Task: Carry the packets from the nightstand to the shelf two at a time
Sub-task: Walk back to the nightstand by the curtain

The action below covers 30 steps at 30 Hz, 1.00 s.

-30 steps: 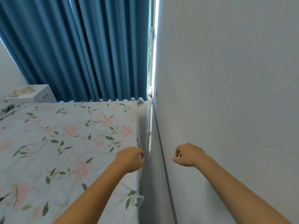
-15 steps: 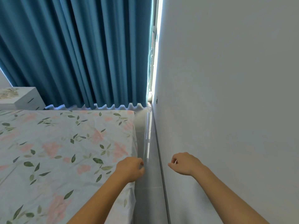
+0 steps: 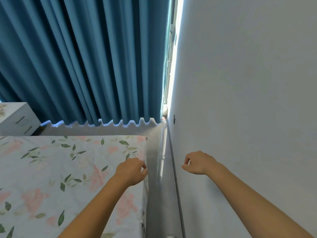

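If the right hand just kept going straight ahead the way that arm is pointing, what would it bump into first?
Probably nothing near: ahead of the right hand lies the bare floor strip between bed and wall, then the blue curtain. The wall runs close alongside, so a slight drift would graze it; depth is unclear.

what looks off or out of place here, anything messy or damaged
Nothing stands out. The floral bedsheet lies flat on the bed, the blue curtain hangs in even folds, and the white nightstand has its drawers closed. The left hand and right hand are loosely curled; no packet is visible in either.
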Each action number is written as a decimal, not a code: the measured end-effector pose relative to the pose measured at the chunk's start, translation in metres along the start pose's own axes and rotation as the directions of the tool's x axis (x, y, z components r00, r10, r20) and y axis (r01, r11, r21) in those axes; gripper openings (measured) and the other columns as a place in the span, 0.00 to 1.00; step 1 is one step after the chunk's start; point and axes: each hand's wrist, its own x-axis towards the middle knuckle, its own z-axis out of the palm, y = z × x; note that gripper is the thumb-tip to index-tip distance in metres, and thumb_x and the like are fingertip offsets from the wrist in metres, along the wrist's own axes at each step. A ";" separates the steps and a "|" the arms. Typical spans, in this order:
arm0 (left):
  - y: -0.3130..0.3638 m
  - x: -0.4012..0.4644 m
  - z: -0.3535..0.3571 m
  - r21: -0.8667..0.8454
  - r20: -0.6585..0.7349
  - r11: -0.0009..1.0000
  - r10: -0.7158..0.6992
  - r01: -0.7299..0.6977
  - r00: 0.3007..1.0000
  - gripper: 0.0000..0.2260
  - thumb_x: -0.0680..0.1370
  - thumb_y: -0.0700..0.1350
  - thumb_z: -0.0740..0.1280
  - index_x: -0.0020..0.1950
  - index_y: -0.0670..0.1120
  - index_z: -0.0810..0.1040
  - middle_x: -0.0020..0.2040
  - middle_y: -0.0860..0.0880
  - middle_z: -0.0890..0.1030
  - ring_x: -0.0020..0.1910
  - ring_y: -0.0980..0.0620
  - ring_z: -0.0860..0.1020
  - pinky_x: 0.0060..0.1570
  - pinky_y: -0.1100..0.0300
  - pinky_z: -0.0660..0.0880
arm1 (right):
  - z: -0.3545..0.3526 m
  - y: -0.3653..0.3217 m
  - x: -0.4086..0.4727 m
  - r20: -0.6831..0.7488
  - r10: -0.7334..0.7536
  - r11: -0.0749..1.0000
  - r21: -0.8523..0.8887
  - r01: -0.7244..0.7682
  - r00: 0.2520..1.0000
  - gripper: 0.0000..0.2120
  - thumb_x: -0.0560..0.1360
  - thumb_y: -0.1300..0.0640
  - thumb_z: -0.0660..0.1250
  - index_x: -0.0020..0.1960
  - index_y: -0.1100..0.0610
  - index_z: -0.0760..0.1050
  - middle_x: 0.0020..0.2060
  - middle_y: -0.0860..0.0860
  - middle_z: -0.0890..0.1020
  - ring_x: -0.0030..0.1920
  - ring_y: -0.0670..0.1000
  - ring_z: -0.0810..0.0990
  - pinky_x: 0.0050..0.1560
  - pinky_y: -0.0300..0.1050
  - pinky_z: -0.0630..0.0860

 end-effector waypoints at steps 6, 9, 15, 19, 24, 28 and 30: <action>-0.014 0.141 -0.035 0.007 0.006 1.000 -0.013 0.013 1.000 0.17 0.80 0.55 0.58 0.65 0.53 0.75 0.65 0.51 0.76 0.59 0.51 0.76 0.56 0.57 0.74 | -0.062 0.017 0.143 -0.005 -0.023 0.999 -0.028 0.022 1.000 0.17 0.75 0.44 0.62 0.56 0.53 0.79 0.55 0.50 0.81 0.56 0.52 0.79 0.56 0.48 0.77; -0.014 0.212 -0.062 0.003 -0.023 1.000 -0.023 0.023 0.999 0.16 0.80 0.54 0.58 0.65 0.53 0.75 0.67 0.53 0.74 0.62 0.51 0.75 0.55 0.57 0.72 | -0.096 0.019 0.210 -0.003 -0.016 0.998 -0.069 0.016 1.000 0.17 0.75 0.45 0.62 0.58 0.54 0.79 0.57 0.50 0.80 0.56 0.53 0.79 0.55 0.47 0.76; -0.032 0.333 -0.099 -0.081 -0.061 0.995 -0.068 0.063 0.996 0.15 0.79 0.54 0.58 0.63 0.54 0.76 0.63 0.53 0.77 0.60 0.52 0.76 0.57 0.55 0.75 | -0.157 0.018 0.318 -0.011 -0.001 0.991 -0.133 0.000 1.000 0.17 0.75 0.49 0.61 0.59 0.54 0.78 0.58 0.51 0.80 0.56 0.53 0.79 0.52 0.45 0.74; -0.047 0.397 -0.111 -0.099 -0.041 0.993 -0.075 0.071 0.996 0.16 0.79 0.54 0.58 0.63 0.53 0.77 0.63 0.52 0.78 0.59 0.51 0.77 0.57 0.55 0.75 | -0.179 0.019 0.382 -0.006 -0.003 0.993 -0.119 0.003 1.000 0.16 0.75 0.49 0.61 0.59 0.54 0.79 0.57 0.50 0.80 0.58 0.53 0.78 0.54 0.45 0.75; -0.068 0.488 -0.132 -0.085 -0.038 0.995 -0.051 0.047 0.998 0.15 0.80 0.51 0.58 0.63 0.53 0.78 0.62 0.53 0.79 0.60 0.52 0.77 0.56 0.57 0.74 | -0.200 0.020 0.473 0.041 -0.011 0.996 -0.088 0.015 0.999 0.17 0.75 0.48 0.62 0.59 0.54 0.78 0.58 0.51 0.80 0.59 0.53 0.77 0.58 0.47 0.76; -0.101 0.587 -0.161 -0.083 -0.100 0.995 -0.062 0.054 0.993 0.14 0.79 0.51 0.58 0.61 0.55 0.78 0.60 0.55 0.80 0.60 0.53 0.75 0.53 0.57 0.75 | -0.244 0.017 0.571 0.026 -0.002 0.993 -0.119 0.005 1.000 0.17 0.75 0.48 0.61 0.60 0.52 0.77 0.59 0.50 0.79 0.60 0.53 0.77 0.57 0.46 0.76; -0.119 0.636 -0.176 -0.084 -0.126 0.994 -0.075 0.065 0.989 0.14 0.80 0.51 0.57 0.61 0.55 0.78 0.59 0.55 0.80 0.60 0.53 0.75 0.51 0.57 0.74 | -0.272 0.007 0.624 0.008 -0.007 0.991 -0.130 0.008 1.000 0.17 0.76 0.47 0.61 0.61 0.52 0.77 0.59 0.50 0.79 0.59 0.53 0.77 0.58 0.47 0.76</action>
